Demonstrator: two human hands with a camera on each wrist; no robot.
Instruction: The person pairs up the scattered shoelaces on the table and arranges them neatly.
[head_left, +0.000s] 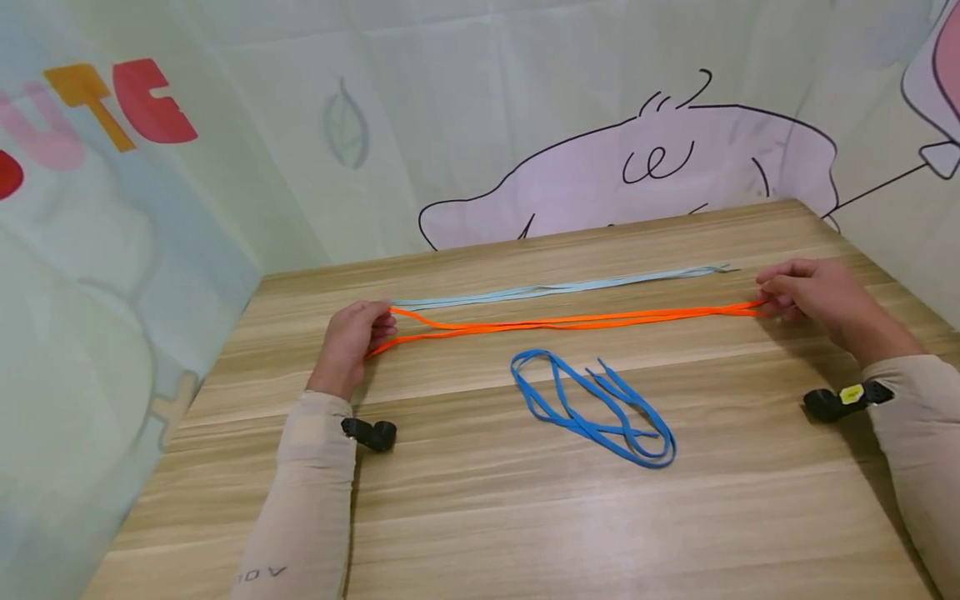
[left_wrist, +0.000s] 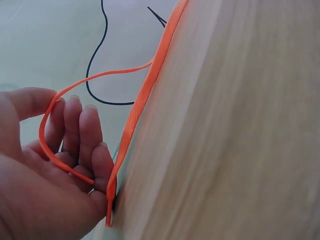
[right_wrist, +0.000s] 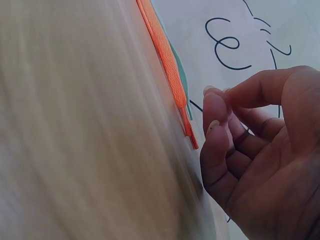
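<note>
An orange shoelace [head_left: 570, 322] lies doubled and stretched out across the wooden table. At its left end my left hand [head_left: 350, 346] pinches one strand between thumb and finger; this strand loops down across the palm in the left wrist view. The other orange strand [left_wrist: 137, 110] runs along the table beside the little finger. My right hand [head_left: 813, 300] is near the right end, its fingers loosely curled and thumb meeting fingertips, with no lace visible between them. In the right wrist view the orange lace tips [right_wrist: 190, 132] lie on the table, apart from the fingers.
A light blue shoelace [head_left: 585, 286] lies straight behind the orange one. Nearer the front, a blue shoelace [head_left: 573, 421] rests in loose loops. The wooden table [head_left: 465, 508] ends at a printed cloth backdrop [head_left: 450, 125] at the back and left.
</note>
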